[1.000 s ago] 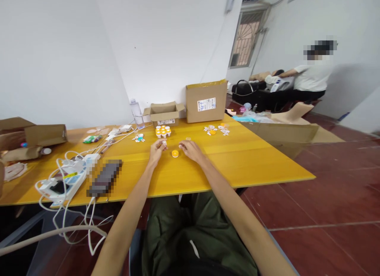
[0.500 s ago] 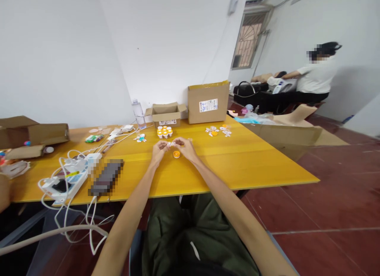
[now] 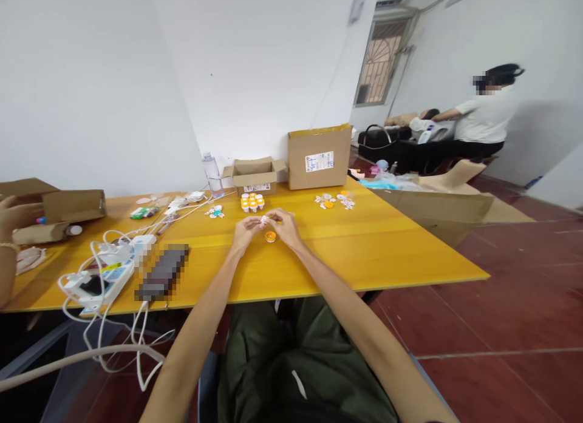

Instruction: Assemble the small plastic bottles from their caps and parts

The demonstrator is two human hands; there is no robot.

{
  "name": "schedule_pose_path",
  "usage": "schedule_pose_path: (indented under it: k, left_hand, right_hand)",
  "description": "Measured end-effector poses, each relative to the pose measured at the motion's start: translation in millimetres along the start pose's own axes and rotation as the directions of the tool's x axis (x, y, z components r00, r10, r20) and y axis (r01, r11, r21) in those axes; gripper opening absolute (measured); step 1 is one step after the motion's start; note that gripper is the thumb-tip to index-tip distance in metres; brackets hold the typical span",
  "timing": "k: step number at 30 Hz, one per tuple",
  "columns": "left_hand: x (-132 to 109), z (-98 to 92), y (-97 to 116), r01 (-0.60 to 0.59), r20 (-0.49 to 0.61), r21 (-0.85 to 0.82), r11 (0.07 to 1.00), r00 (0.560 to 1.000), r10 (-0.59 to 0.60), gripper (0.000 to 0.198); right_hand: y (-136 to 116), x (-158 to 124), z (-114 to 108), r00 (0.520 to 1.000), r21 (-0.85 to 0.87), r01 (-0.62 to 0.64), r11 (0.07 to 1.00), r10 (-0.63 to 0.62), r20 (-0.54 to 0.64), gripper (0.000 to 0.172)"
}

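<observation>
Fingertips together, my left hand (image 3: 246, 232) and my right hand (image 3: 283, 227) pinch a small white piece with dark marks (image 3: 264, 219) between them; its kind is too small to make out. Just below, on the table, sits a small round orange-and-white container (image 3: 270, 236), its orange inside facing up. Beyond my hands stands a tight group of small white-and-orange containers (image 3: 252, 203). To their left lies a little pile of white and teal pieces (image 3: 215, 212). On the right are scattered white and orange pieces (image 3: 328, 203).
Behind stand an open carton (image 3: 255, 175), a larger cardboard box (image 3: 319, 159) and a clear bottle (image 3: 211, 173). At left are a power strip (image 3: 121, 271) with tangled cables, a dark phone-like device (image 3: 163, 272) and another person's hand (image 3: 18, 213) by a carton. Another person (image 3: 485, 116) sits far right.
The white pieces between my fingertips have come closer together, and my hands have shifted slightly. At the left edge, another person's hand has risen beside the carton.
</observation>
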State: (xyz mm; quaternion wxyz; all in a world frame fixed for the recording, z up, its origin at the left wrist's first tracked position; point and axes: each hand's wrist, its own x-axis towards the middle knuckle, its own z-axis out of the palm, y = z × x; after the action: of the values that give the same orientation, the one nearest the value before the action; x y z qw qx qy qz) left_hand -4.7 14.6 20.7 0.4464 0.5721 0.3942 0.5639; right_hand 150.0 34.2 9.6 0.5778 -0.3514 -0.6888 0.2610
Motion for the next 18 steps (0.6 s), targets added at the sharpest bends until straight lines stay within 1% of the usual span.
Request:
schedule_pose_path:
  k: [8, 14, 18]
  left_hand:
    - [-1.0, 0.6, 3.6, 0.020, -0.009, -0.029, 0.999, 1.000, -0.020, 0.023]
    - [-0.8, 1.1, 4.0, 0.025, -0.022, -0.043, 0.999, 0.999, -0.026, 0.027]
    - [0.1, 0.3, 2.0, 0.034, -0.016, -0.043, 0.998, 0.999, -0.035, 0.027]
  right_hand:
    - [-1.6, -2.1, 1.8, 1.000, -0.042, 0.027, 0.999, -0.028, -0.001, 0.011]
    - [0.4, -4.2, 4.4, 0.995, -0.044, 0.090, 0.995, -0.092, -0.041, 0.013]
    - [1.9, -5.0, 5.7, 0.994, -0.056, 0.094, 0.994, -0.097, -0.053, 0.012]
